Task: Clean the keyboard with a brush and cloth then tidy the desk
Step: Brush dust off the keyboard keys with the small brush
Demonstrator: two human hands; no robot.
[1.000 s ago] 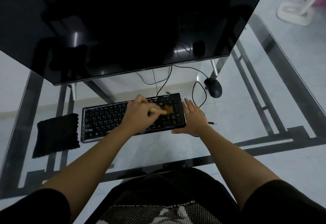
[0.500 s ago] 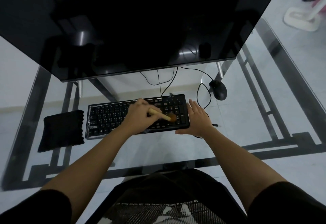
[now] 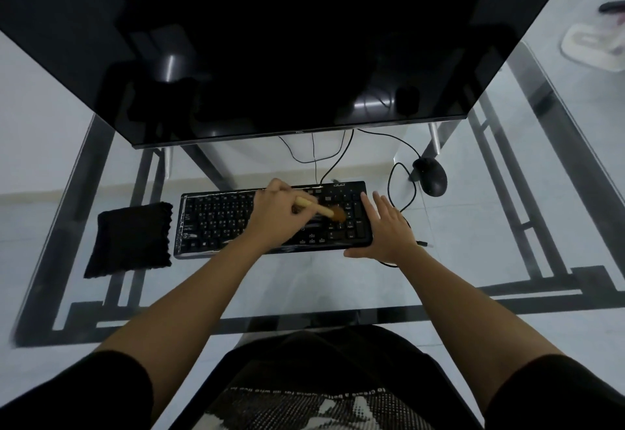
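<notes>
Black keyboard (image 3: 216,223) lies under both hands: left hand (image 3: 270,213) grips the brush (image 3: 324,210) mid-sweep, right hand (image 3: 385,226) flat, steadying. Cloth (image 3: 130,238) left of them waits; wiping and tidying remain.

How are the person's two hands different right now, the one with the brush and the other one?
The left hand is curled shut around a wooden brush, while the right hand is open and flat, holding nothing. The left hand is above the middle keys of the keyboard, while the right hand rests at the keyboard's right end, fingers spread, as if steadying it. Both are bare and touch or hover over the same keyboard.
</notes>
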